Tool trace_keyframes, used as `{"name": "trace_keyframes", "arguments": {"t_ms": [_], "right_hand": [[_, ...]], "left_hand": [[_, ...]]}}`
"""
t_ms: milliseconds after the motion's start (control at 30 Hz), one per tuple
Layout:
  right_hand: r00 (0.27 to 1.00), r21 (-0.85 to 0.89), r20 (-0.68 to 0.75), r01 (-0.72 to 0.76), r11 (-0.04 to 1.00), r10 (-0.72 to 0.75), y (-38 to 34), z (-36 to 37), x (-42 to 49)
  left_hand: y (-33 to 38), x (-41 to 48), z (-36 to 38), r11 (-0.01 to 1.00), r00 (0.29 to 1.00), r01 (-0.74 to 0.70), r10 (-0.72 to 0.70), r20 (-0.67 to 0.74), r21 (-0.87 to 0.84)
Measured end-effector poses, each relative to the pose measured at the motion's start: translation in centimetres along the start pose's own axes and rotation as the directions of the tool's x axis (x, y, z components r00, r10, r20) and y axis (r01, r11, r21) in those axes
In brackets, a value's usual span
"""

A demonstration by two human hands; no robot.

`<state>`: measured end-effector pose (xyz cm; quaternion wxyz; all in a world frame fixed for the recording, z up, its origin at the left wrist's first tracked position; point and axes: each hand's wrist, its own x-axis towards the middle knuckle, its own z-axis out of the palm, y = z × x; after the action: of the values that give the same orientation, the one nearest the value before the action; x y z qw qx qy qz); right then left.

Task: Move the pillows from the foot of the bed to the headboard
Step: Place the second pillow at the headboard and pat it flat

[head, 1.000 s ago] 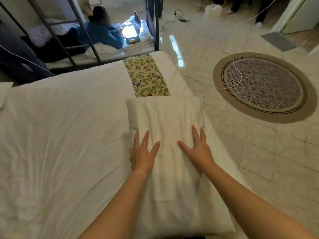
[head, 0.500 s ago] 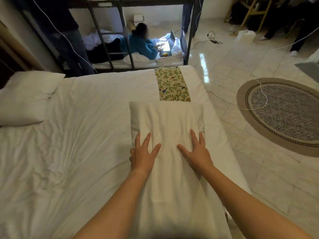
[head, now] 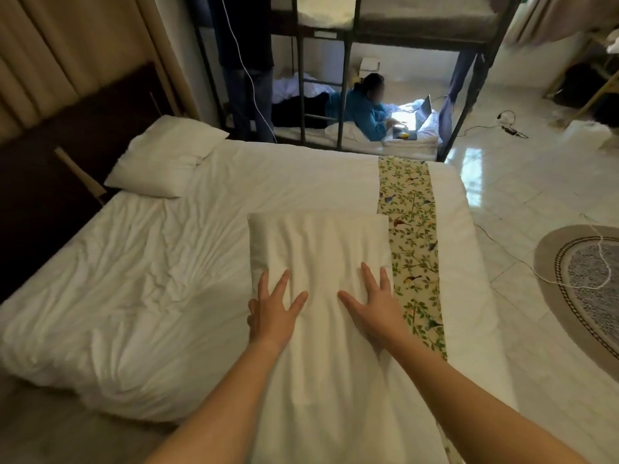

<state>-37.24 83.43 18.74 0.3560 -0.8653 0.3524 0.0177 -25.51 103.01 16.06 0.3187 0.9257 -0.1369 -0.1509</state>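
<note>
Near pillow, foot end: left hand and right hand flat on top, fingers spread, gripping nothing; likely steadying it before carrying to headboard, left

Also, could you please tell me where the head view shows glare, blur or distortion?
Head view: glare on the floor tiles and beside the laptop; wide-angle lens bows the bunk frame; top-right fabric is blurred; left hand, right hand and near pillow are sharp.
</note>
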Motion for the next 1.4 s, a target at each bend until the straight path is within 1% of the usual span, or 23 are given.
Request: {"name": "trace_keyframes", "arguments": {"t_ms": [200,367,600,867,1133,1233,1400], "right_hand": [[0.998,-0.047,0.018,0.066,0.997,-0.065,-7.5,5.6,-0.5],[0.992,-0.047,0.072,0.109,0.993,-0.106,-14.6,11.9,-1.3],[0.977,-0.083,0.141,0.175,0.981,-0.162,-24.6,21.2,-2.7],[0.94,-0.12,0.233,0.281,0.952,-0.248,-35.1,29.9,-3.6],[0.896,-0.072,0.296,0.365,0.928,-0.33,-43.6,35.6,-1.3],[0.883,-0.048,0.304,0.39,0.92,-0.359,-46.5,37.3,0.7],[0.872,-0.07,0.312,0.417,0.906,-0.377,-51.2,39.0,4.5]], "left_hand": [[-7.0,0.8,-5.9,0.999,0.998,0.034,-0.033,-0.058,0.004],[-14.1,1.5,-12.5,0.998,0.993,0.065,-0.064,-0.098,0.012],[-24.0,1.7,-21.5,0.986,0.977,0.162,-0.155,-0.147,0.036],[-33.4,1.5,-29.8,0.958,0.932,0.287,-0.281,-0.23,-0.009],[-39.3,5.4,-36.4,0.925,0.875,0.378,-0.369,-0.314,-0.034],[-40.3,7.6,-38.6,0.92,0.862,0.391,-0.381,-0.335,-0.041],[-41.5,11.7,-41.5,0.904,0.839,0.423,-0.414,-0.354,-0.057]]}}
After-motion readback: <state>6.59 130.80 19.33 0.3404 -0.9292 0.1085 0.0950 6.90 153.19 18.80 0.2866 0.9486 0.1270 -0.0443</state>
